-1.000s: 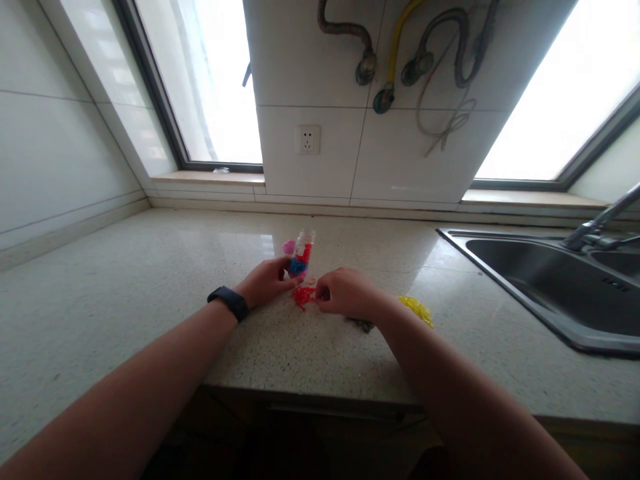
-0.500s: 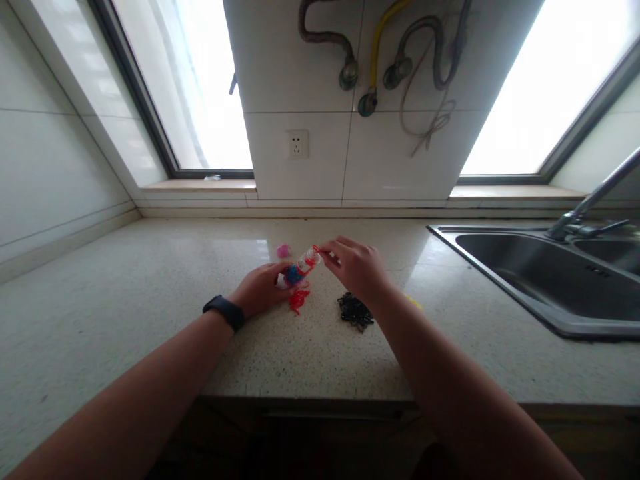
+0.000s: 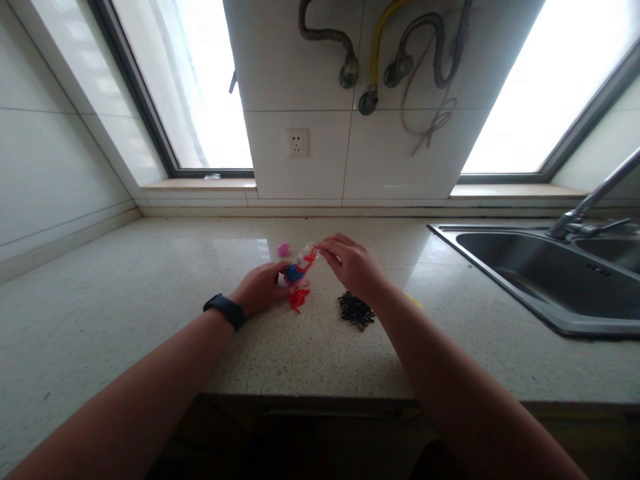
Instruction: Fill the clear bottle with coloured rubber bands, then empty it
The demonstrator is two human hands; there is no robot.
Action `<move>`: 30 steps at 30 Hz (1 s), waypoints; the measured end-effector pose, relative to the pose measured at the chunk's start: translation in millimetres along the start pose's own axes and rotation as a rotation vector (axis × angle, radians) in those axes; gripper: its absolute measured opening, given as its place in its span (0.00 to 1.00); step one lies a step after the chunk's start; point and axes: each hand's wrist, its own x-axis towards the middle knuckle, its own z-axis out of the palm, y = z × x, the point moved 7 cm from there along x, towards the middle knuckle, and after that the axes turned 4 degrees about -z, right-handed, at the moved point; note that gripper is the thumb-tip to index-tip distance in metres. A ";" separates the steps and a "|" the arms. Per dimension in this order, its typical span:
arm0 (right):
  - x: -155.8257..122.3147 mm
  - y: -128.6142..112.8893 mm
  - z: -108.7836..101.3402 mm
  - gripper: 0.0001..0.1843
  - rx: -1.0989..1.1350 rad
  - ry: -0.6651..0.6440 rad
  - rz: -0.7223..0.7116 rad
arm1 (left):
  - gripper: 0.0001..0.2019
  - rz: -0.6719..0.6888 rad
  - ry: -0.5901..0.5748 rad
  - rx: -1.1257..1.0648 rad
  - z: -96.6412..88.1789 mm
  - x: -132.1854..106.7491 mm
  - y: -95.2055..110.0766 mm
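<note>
My left hand (image 3: 261, 288) rests on the speckled countertop (image 3: 150, 300) and grips the base of a small clear bottle (image 3: 301, 263), tilted to the right, with blue and red bands inside. My right hand (image 3: 353, 265) pinches something red and small at the bottle's mouth. A heap of red rubber bands (image 3: 299, 298) lies just below the bottle. To its right lies a heap of black bands (image 3: 355, 311). A sliver of yellow bands (image 3: 415, 301) shows behind my right forearm. A black watch sits on my left wrist.
A small pink cap (image 3: 283, 250) lies behind the bottle. A steel sink (image 3: 550, 280) with a tap (image 3: 590, 207) fills the right side. The tiled wall holds a socket (image 3: 298, 143) and hoses (image 3: 400, 60); windows flank it. The counter's front edge runs below my forearms.
My right hand left the red heap and rose to the bottle's mouth. The bottle went from upright to tilted right. The black heap came into view. The camera shifted slightly.
</note>
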 end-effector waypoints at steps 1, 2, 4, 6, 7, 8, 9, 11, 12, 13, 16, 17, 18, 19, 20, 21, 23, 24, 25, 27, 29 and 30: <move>0.0 1.8 -1.2 0.14 0.052 0.038 0.015 | 0.21 -0.005 -0.008 -0.013 0.5 0.2 -1.5; -0.3 4.5 -1.9 0.14 0.106 0.076 0.037 | 0.20 -0.010 -0.015 -0.031 1.0 0.4 -2.8; -1.5 11.4 1.0 0.14 0.211 0.117 0.095 | 0.19 -0.024 -0.018 -0.084 1.3 1.0 -4.3; -3.0 16.6 11.2 0.17 0.300 0.084 0.146 | 0.18 -0.037 -0.007 -0.153 0.6 1.6 -2.4; -3.8 17.6 18.2 0.20 0.335 0.048 0.164 | 0.18 -0.038 0.000 -0.187 0.0 1.7 0.2; -4.6 17.2 25.7 0.23 0.366 0.004 0.174 | 0.18 -0.034 0.006 -0.217 -0.5 1.7 3.9; -5.6 15.9 32.3 0.26 0.397 -0.030 0.180 | 0.18 -0.025 0.005 -0.240 -0.7 1.6 8.5; -7.2 10.5 44.0 0.27 0.465 -0.094 0.174 | 0.18 0.008 -0.012 -0.252 0.1 1.0 18.9; -7.8 8.0 48.2 0.26 0.491 -0.114 0.173 | 0.18 0.025 -0.019 -0.242 0.7 0.6 23.5; -8.3 6.4 50.8 0.25 0.509 -0.121 0.176 | 0.18 0.039 -0.024 -0.222 1.4 0.2 27.1; -8.0 10.2 49.3 0.23 0.532 -0.058 0.209 | 0.21 0.060 -0.029 -0.156 3.7 -0.1 31.2; -7.6 14.3 46.5 0.23 0.532 -0.016 0.226 | 0.22 0.061 -0.033 -0.145 4.6 0.1 30.5; -7.2 19.1 43.6 0.22 0.536 0.022 0.241 | 0.23 0.061 -0.037 -0.139 5.1 0.5 29.0; -6.7 24.0 41.9 0.21 0.548 0.043 0.253 | 0.24 0.059 -0.038 -0.136 5.2 1.0 26.9; -6.1 28.7 41.5 0.21 0.569 0.044 0.263 | 0.25 0.056 -0.036 -0.133 4.6 1.6 24.1; -5.6 33.5 41.7 0.21 0.594 0.038 0.274 | 0.26 0.052 -0.033 -0.129 3.4 2.3 20.8; -4.7 42.6 41.5 0.20 0.628 0.040 0.298 | 0.27 0.053 -0.048 -0.122 1.1 3.8 13.6; -4.5 46.7 41.0 0.20 0.635 0.049 0.310 | 0.28 0.059 -0.075 -0.125 0.5 4.4 10.0; -4.3 50.1 40.4 0.20 0.636 0.058 0.318 | 0.28 0.070 -0.121 -0.132 0.8 4.7 6.8; -4.2 54.2 40.5 0.20 0.635 0.056 0.316 | 0.30 0.089 -0.230 -0.147 2.1 4.2 1.1; -5.1 58.1 40.5 0.20 0.619 0.059 0.318 | 0.35 0.085 -0.317 -0.146 2.2 2.9 -3.9; -5.9 60.5 40.0 0.20 0.602 0.069 0.324 | 0.37 0.077 -0.348 -0.143 1.9 2.2 -5.5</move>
